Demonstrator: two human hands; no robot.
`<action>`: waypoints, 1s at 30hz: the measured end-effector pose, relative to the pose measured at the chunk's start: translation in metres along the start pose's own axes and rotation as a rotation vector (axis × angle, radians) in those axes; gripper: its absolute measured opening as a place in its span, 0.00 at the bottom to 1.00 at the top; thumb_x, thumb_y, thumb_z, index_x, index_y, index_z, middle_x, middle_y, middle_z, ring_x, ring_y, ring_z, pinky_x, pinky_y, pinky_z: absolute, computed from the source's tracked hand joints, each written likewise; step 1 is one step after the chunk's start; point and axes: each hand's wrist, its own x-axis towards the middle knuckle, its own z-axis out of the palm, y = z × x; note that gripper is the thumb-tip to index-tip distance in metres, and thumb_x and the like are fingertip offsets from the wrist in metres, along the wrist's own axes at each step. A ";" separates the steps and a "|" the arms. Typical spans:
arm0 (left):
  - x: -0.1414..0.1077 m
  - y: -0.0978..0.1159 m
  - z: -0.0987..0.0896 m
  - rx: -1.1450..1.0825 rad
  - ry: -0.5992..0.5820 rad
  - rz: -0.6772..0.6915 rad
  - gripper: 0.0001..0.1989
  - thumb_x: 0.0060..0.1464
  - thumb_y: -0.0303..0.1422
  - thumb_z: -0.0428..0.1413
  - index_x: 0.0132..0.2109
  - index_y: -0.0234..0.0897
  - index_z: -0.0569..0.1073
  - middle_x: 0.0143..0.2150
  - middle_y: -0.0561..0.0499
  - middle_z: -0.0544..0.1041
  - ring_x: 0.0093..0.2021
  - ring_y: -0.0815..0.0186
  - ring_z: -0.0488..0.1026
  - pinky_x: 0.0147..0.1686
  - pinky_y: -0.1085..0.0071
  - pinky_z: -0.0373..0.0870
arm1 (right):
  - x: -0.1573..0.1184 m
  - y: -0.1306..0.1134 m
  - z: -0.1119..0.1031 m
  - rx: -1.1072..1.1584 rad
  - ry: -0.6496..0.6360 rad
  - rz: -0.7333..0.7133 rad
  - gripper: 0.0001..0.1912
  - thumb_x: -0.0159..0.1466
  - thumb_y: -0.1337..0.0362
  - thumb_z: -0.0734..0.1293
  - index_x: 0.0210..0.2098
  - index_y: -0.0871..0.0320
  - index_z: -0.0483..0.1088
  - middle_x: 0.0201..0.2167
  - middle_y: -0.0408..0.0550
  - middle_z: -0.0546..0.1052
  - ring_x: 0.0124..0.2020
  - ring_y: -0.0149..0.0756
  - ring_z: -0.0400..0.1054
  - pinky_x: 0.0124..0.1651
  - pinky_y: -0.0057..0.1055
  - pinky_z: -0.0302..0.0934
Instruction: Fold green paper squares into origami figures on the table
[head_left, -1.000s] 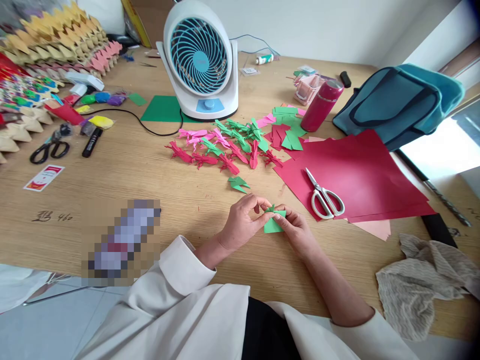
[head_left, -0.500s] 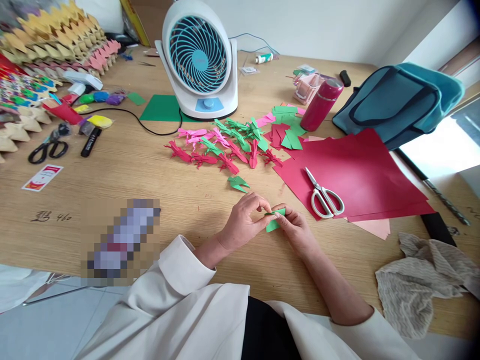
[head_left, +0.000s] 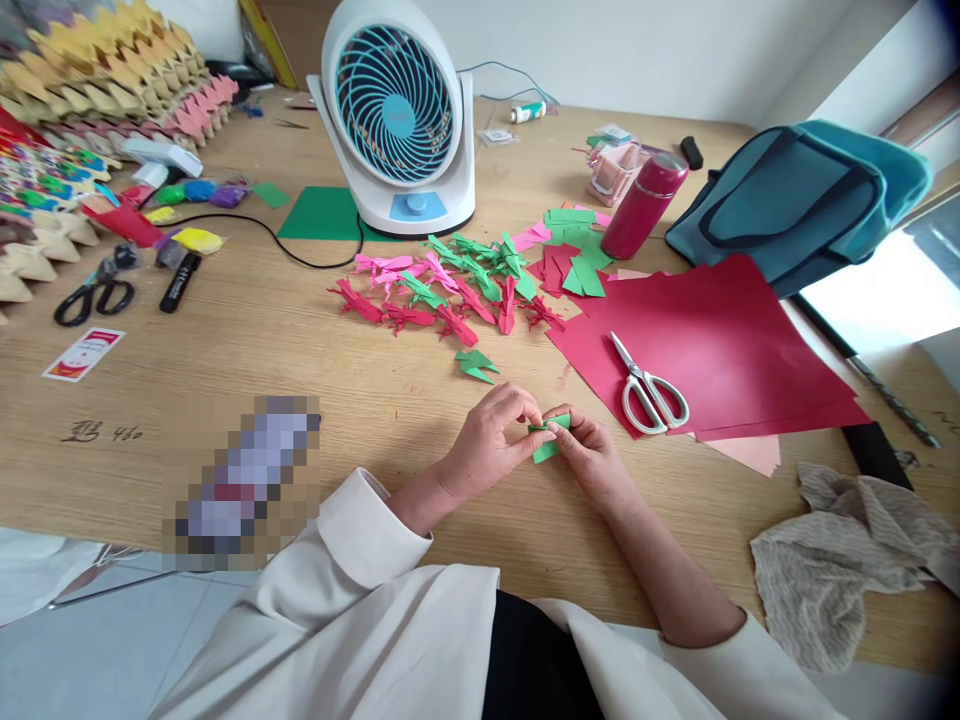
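A small piece of green paper [head_left: 553,446] is pinched between both hands near the table's front edge. My left hand [head_left: 491,440] grips its upper left edge with thumb and forefinger. On the other side, the thumb and fingers of my right hand [head_left: 592,455] close on the paper's upper right part. Just beyond my hands lies a folded green paper piece [head_left: 477,365] with pointed ends. Farther back is a cluster of folded paper figures in red [head_left: 454,325], green [head_left: 469,265] and pink [head_left: 386,268].
White-handled scissors [head_left: 649,390] rest on red paper sheets [head_left: 720,350] at right. Behind them stand a red flask [head_left: 643,208] and a teal bag [head_left: 795,205]. A white fan [head_left: 397,110] stands at the back. Black scissors [head_left: 96,295] lie left; a crumpled cloth [head_left: 825,570] lies right.
Both hands keep their pinch on the green paper, and its position is nearly the same. The camera view has shifted very slightly.
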 end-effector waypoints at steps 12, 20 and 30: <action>-0.002 0.002 -0.002 0.127 0.125 0.111 0.03 0.59 0.31 0.60 0.37 0.39 0.73 0.36 0.50 0.74 0.41 0.65 0.72 0.44 0.68 0.70 | -0.001 0.006 -0.002 0.011 0.043 -0.016 0.19 0.58 0.46 0.72 0.30 0.56 0.71 0.24 0.41 0.69 0.26 0.31 0.60 0.32 0.30 0.57; -0.003 0.001 -0.001 0.126 0.137 0.119 0.02 0.59 0.31 0.60 0.38 0.39 0.73 0.37 0.50 0.75 0.42 0.64 0.73 0.44 0.67 0.70 | 0.000 0.006 -0.003 0.017 0.045 -0.015 0.19 0.58 0.46 0.73 0.30 0.56 0.72 0.24 0.42 0.70 0.26 0.31 0.61 0.32 0.30 0.58; -0.003 0.000 0.000 0.145 0.162 0.149 0.03 0.58 0.29 0.61 0.38 0.39 0.72 0.37 0.51 0.74 0.42 0.65 0.74 0.44 0.68 0.71 | 0.000 0.007 -0.003 0.027 0.043 -0.016 0.19 0.58 0.46 0.73 0.31 0.56 0.72 0.24 0.42 0.71 0.26 0.31 0.63 0.32 0.29 0.58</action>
